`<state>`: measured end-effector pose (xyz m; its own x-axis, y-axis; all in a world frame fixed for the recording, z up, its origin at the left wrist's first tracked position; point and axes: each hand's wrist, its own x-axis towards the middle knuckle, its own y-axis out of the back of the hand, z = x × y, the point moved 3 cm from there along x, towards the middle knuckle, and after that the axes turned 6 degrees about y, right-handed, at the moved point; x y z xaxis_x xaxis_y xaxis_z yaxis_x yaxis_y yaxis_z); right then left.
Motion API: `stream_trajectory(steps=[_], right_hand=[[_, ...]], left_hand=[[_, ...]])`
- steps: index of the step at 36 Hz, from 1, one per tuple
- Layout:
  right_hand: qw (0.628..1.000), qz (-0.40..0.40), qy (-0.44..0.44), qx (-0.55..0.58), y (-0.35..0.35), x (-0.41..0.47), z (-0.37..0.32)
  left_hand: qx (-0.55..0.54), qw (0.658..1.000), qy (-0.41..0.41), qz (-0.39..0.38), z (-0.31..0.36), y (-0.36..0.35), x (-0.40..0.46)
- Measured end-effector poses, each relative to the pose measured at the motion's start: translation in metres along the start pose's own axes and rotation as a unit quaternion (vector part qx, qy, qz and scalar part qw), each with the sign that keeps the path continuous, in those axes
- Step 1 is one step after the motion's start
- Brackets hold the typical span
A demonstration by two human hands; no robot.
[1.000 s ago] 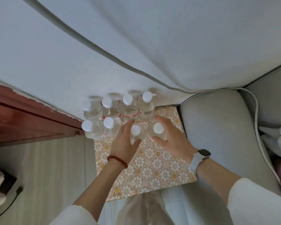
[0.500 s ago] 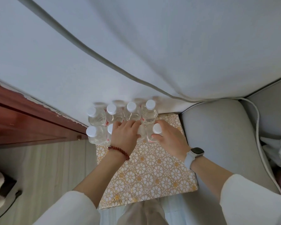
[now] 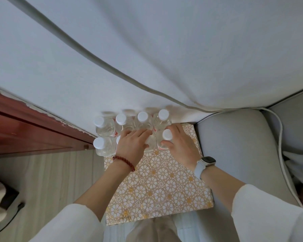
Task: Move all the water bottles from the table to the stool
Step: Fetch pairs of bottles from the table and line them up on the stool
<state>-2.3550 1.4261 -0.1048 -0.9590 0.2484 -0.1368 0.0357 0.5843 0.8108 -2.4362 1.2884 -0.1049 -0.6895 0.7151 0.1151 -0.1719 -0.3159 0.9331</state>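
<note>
A white wall (image 3: 147, 49) and grey sofa cushion (image 3: 243, 145) are seen behind a floral-patterned stool (image 3: 161, 186). Eight water bottles (image 3: 122, 123) are clustered upright in two rows at the stool's far end, against the wall. The right hand (image 3: 178, 145) is curled round the rightmost front bottle (image 3: 165, 139), thumb on its near side. The left hand (image 3: 133, 143) is laid over the bottle beside it; whether that grip is closed round it cannot be told. A watch (image 3: 205, 163) and bead bracelet (image 3: 124, 160) are worn.

Light: soft, even daylight, fairly bright
Shadows: faint, diffuse
Edges: strong wide-angle bending
Focus: slight blur overall
</note>
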Motion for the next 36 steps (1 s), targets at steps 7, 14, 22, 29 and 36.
stream_trajectory(steps=[7,14,22,29,36], right_hand=[[1.0,0.006,0.012,0.001,-0.001,-0.001,0.003],[0.999,-0.029,0.008,0.019,-0.001,-0.004,0.001],[1.0,0.008,-0.004,0.013,0.018,-0.023,-0.019],[0.997,-0.025,0.073,0.025,0.042,-0.037,-0.092],[0.975,-0.127,0.175,0.043,0.009,-0.059,-0.216]], left_hand=[[0.068,0.998,-0.011,0.01,0.003,-0.004,-0.005],[0.141,0.989,0.041,0.001,0.008,-0.003,-0.012],[0.083,0.98,0.15,-0.096,0.021,0.011,-0.019],[-0.038,0.963,0.267,-0.025,0.013,0.085,-0.058],[-0.061,0.914,0.392,0.083,-0.037,0.181,-0.16]])
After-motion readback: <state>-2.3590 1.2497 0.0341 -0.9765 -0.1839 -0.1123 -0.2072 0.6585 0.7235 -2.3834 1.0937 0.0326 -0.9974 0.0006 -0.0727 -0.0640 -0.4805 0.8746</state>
